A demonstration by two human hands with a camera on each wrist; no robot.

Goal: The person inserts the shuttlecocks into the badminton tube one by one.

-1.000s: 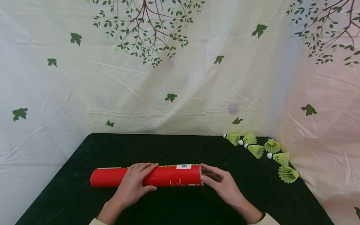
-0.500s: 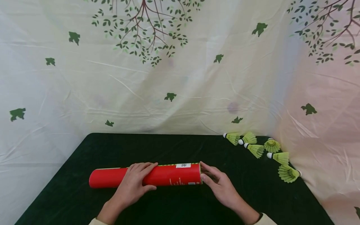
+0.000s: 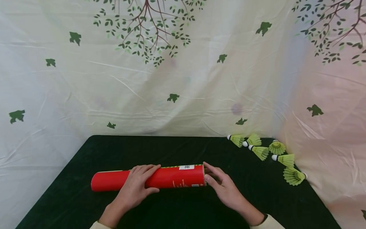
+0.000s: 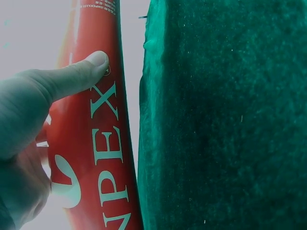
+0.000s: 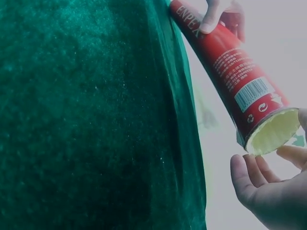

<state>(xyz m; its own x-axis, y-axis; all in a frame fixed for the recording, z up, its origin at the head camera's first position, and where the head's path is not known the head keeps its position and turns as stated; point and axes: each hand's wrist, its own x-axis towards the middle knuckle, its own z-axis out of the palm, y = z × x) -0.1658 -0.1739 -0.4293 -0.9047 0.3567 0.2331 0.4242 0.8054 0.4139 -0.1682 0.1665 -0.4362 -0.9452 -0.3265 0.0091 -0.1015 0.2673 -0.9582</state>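
A long red tube (image 3: 171, 178) lies on its side across the dark green table (image 3: 177, 149). My left hand (image 3: 138, 183) grips it near the middle, fingers over the top and thumb (image 4: 72, 79) pressed on the lettered front. The tube (image 4: 96, 158) fills the left wrist view. My right hand (image 3: 218, 183) is at the tube's right end, fingers straight and touching the rim. In the right wrist view the tube (image 5: 235, 72) shows an open mouth (image 5: 273, 136) with yellow-green inside, and my right hand (image 5: 268, 187) sits just below it with relaxed fingers.
Several yellow-green shuttlecocks (image 3: 261, 152) lie loose at the table's back right corner, the nearest one (image 3: 293, 176) by the right edge. A pale cloth printed with leaves (image 3: 177, 79) hangs close behind and to both sides of the table.
My right hand has crept slightly up and in against the tube's open end. The left hand and the tube have hardly moved.
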